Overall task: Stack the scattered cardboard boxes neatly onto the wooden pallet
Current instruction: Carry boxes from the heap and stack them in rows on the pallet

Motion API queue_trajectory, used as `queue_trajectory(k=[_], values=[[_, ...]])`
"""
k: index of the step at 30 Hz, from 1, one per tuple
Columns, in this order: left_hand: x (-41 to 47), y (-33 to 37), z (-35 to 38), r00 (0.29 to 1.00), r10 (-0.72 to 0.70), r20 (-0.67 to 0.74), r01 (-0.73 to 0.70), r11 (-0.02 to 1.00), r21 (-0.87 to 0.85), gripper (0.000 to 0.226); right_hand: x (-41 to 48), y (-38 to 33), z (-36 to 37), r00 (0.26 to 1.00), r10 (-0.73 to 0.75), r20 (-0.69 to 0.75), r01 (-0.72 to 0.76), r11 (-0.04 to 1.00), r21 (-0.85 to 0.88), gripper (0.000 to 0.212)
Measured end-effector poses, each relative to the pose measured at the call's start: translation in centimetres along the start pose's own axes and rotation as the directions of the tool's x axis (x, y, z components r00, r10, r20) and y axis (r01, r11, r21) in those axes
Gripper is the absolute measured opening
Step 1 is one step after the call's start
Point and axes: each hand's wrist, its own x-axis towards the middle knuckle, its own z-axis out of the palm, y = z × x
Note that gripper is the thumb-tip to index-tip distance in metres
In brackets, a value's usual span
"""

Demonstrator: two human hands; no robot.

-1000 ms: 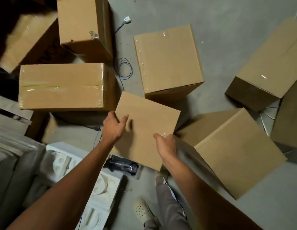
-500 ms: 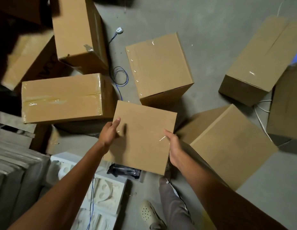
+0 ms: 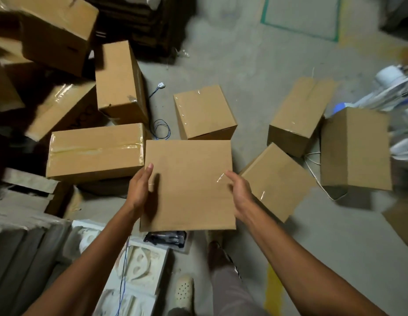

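Note:
I carry a square cardboard box (image 3: 189, 185) above the floor, clamped between both hands. My left hand (image 3: 139, 190) presses flat against its left side with fingers straight. On the right edge, my right hand (image 3: 238, 192) presses in, thumb lying along the top. Several more cardboard boxes lie scattered: a taped long box (image 3: 93, 151) at left, a small cube box (image 3: 204, 111) ahead, a tilted box (image 3: 277, 181) beside my right hand, two boxes (image 3: 296, 115) (image 3: 354, 148) at right, and upright and tumbled boxes (image 3: 118, 78) at upper left. No wooden pallet is plainly visible.
White foam packing pieces (image 3: 139, 265) and grey slabs (image 3: 18, 254) lie at lower left. A blue wire coil (image 3: 162, 128) and a white cord (image 3: 321, 179) trail on the concrete floor. A dark stack (image 3: 143, 21) stands at the top. My foot in a pale clog (image 3: 183, 290) is below.
The box has risen and turned square to me. My left hand went from gripping a corner to lying flat on the side. The view tilted up, showing more floor.

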Motion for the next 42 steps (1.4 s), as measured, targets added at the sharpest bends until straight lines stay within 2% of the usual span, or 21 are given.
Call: queue_trajectory(k=[2,5,8,11,13,15,16,19,21,23,24,28,29,32,34,35,37,39,40,42], values=[[-4.2,0.8,-1.3,0.999,0.047,0.025,-0.046,0.999,-0.029,0.044,-4.7,0.6,-0.9,0.999,-0.031,0.008,0.031,0.999,-0.015,0.062],[-9.8,1.8,-3.2,0.992,0.091,0.084,-0.088,0.995,-0.044,0.041,-10.9,2.6,-3.1,0.997,-0.074,0.007,0.074,0.997,0.003,0.036],[-14.1,2.6,-4.3,0.980,0.168,0.103,-0.165,0.986,-0.038,0.047,-16.5,5.0,-5.0,0.991,-0.132,0.020,0.132,0.991,0.020,0.030],[-17.7,3.8,-3.6,0.952,0.293,0.084,-0.298,0.953,0.048,0.046,-20.9,7.0,-7.2,0.972,-0.236,0.011,0.236,0.971,0.031,0.026],[-19.4,4.1,-2.5,0.944,0.301,0.135,-0.311,0.948,0.066,0.054,-23.4,7.6,-9.4,0.954,-0.301,0.006,0.300,0.954,0.022,0.027],[-20.9,4.1,-1.1,0.934,0.256,0.250,-0.281,0.958,0.066,0.077,-25.8,7.6,-12.2,0.942,-0.334,0.028,0.334,0.943,0.020,0.030],[-21.6,3.9,-0.2,0.916,0.225,0.332,-0.254,0.966,0.047,0.082,-27.1,7.5,-13.8,0.938,-0.346,0.026,0.346,0.938,0.016,0.034],[-25.4,3.3,3.7,0.832,0.189,0.521,-0.198,0.979,-0.040,0.053,-30.8,7.7,-19.5,0.920,-0.388,-0.059,0.390,0.921,0.015,0.049],[-27.6,2.4,7.0,0.833,0.143,0.534,-0.134,0.989,-0.056,0.071,-33.5,8.3,-24.0,0.897,-0.427,-0.114,0.431,0.903,0.005,0.044],[-28.8,1.7,10.6,0.833,0.107,0.543,-0.079,0.994,-0.074,0.092,-36.5,9.5,-28.9,0.885,-0.450,-0.118,0.460,0.884,0.087,0.039],[-29.6,1.3,12.6,0.820,0.117,0.560,-0.083,0.993,-0.086,0.089,-38.1,10.3,-31.4,0.879,-0.462,-0.118,0.475,0.870,0.132,0.037],[-40.0,1.4,20.1,0.728,0.164,0.666,-0.109,0.986,-0.123,0.047,-44.2,14.6,-40.8,0.827,-0.527,-0.196,0.558,0.810,0.181,0.037],[-42.1,1.0,22.3,0.704,0.158,0.692,-0.095,0.987,-0.129,0.043,-45.5,15.6,-42.9,0.805,-0.551,-0.223,0.590,0.786,0.188,0.039],[-47.8,-0.8,29.7,0.657,0.171,0.734,-0.109,0.985,-0.132,0.050,-49.1,18.8,-48.8,0.737,-0.576,-0.353,0.663,0.717,0.215,0.041],[-52.7,-1.6,34.1,0.632,0.227,0.741,-0.168,0.974,-0.154,0.031,-51.1,20.9,-52.6,0.684,-0.580,-0.442,0.707,0.677,0.205,0.043],[-55.3,-2.0,35.8,0.581,0.259,0.771,-0.207,0.964,-0.167,0.030,-52.0,21.8,-54.2,0.664,-0.576,-0.477,0.722,0.660,0.208,0.045],[-60.6,-2.9,39.2,0.483,0.289,0.826,-0.286,0.944,-0.163,0.041,-53.8,23.9,-58.0,0.619,-0.558,-0.553,0.753,0.621,0.216,0.053],[-64.0,-3.8,42.4,0.349,0.323,0.880,-0.339,0.919,-0.203,0.043,-55.7,25.8,-61.3,0.577,-0.536,-0.616,0.778,0.590,0.214,0.060],[-65.1,-4.2,44.0,0.271,0.331,0.904,-0.370,0.902,-0.220,0.041,-56.6,26.6,-62.8,0.554,-0.523,-0.648,0.789,0.578,0.207,0.059],[-67.3,-4.8,47.3,0.220,0.302,0.928,-0.391,0.899,-0.200,0.037,-58.2,27.7,-65.1,0.476,-0.447,-0.757,0.816,0.545,0.192,0.043]])
